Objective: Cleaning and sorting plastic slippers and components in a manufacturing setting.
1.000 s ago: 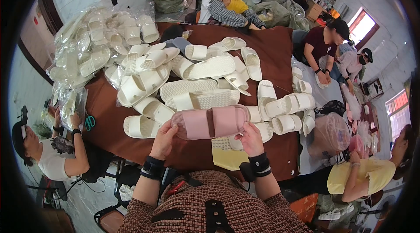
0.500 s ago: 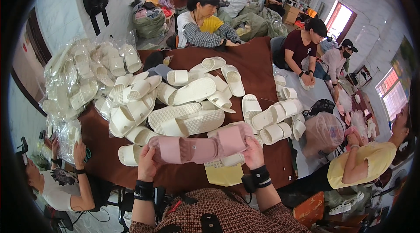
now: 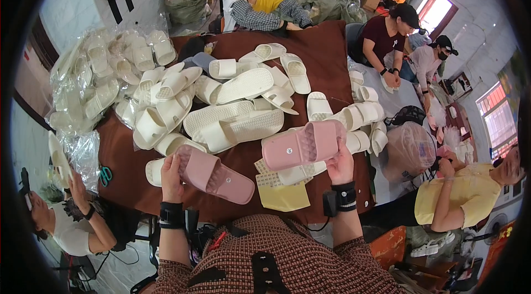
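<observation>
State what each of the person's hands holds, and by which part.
The left hand grips one pink rubber slide sandal at its left end. The right hand grips the other pink slide sandal at its right end.

Two pink slippers (image 3: 260,158), lower centre. Cream slippers (image 3: 232,111), mid-frame. Dark brown table cover (image 3: 326,56). Yellow sheet (image 3: 283,197), lower centre. Brown-checked garment (image 3: 276,261), bottom.

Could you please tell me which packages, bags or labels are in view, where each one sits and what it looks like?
Clear plastic packs of cream slippers: heaped at the table's far left, glossy and crumpled.
Translucent pinkish bag: right table edge, rounded and full.
Yellow flat sheet or pouch: near edge, between the hands, rectangular.
Small round light logo mark: on the pink slipper in the right hand.
Empty clear wrap: left edge, by the blue-handled scissors.
</observation>
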`<control>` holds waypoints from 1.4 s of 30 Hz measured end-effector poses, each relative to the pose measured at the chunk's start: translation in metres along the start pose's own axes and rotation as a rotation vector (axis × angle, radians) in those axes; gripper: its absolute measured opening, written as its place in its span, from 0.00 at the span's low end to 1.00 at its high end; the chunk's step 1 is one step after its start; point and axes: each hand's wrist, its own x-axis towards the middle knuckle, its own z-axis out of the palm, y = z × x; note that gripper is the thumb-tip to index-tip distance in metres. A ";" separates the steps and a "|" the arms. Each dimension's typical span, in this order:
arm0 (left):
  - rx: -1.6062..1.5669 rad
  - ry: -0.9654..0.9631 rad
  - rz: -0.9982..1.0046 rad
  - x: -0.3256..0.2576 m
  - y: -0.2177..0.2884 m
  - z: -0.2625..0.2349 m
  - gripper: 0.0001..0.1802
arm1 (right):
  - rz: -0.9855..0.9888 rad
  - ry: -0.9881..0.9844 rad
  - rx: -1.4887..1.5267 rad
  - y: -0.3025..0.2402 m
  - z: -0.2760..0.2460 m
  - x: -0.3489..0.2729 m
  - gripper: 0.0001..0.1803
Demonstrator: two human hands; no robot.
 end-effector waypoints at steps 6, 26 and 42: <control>-0.018 -0.017 -0.028 -0.002 -0.001 0.018 0.10 | 0.027 -0.025 -0.004 0.008 -0.006 0.003 0.16; 0.248 -0.153 -0.044 0.031 -0.030 0.036 0.15 | 0.054 -0.021 -0.146 0.028 0.012 0.007 0.12; -0.169 -0.882 -0.647 -0.054 -0.006 0.123 0.39 | 0.036 -0.199 -0.420 0.028 0.089 0.014 0.15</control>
